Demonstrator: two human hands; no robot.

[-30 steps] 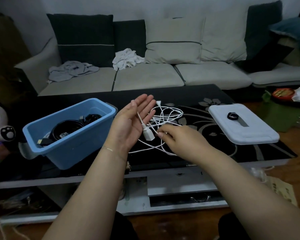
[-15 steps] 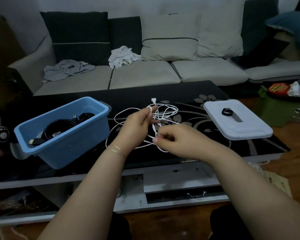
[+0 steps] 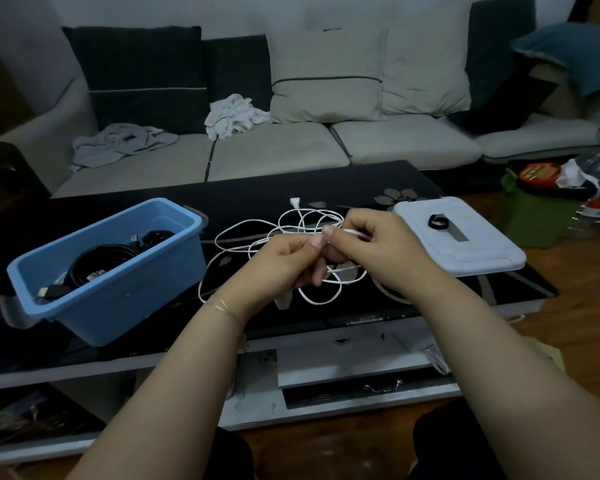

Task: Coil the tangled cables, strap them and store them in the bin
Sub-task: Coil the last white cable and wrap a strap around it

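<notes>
A tangled white cable [image 3: 243, 233] lies in loose loops on the black glass table [image 3: 243, 199], one white plug end [image 3: 294, 202] pointing away from me. My left hand [image 3: 284, 261] and my right hand [image 3: 371, 247] meet over the tangle, each pinching a strand of the white cable between thumb and finger. To the left stands a blue bin [image 3: 118, 289] that holds coiled black cables [image 3: 97, 265]. A black strap [image 3: 438, 222] lies on the white bin lid [image 3: 465, 251] at the right.
A grey sofa [image 3: 274, 150] with cushions and crumpled cloths runs behind the table. Bags and containers [image 3: 548, 188] sit on the floor at the right. The table's front edge and a drawer handle [image 3: 381, 388] are below my wrists.
My left hand, open with its palm up a second ago, has closed on the cable. Both hands have come together and shifted right over the tangle.
</notes>
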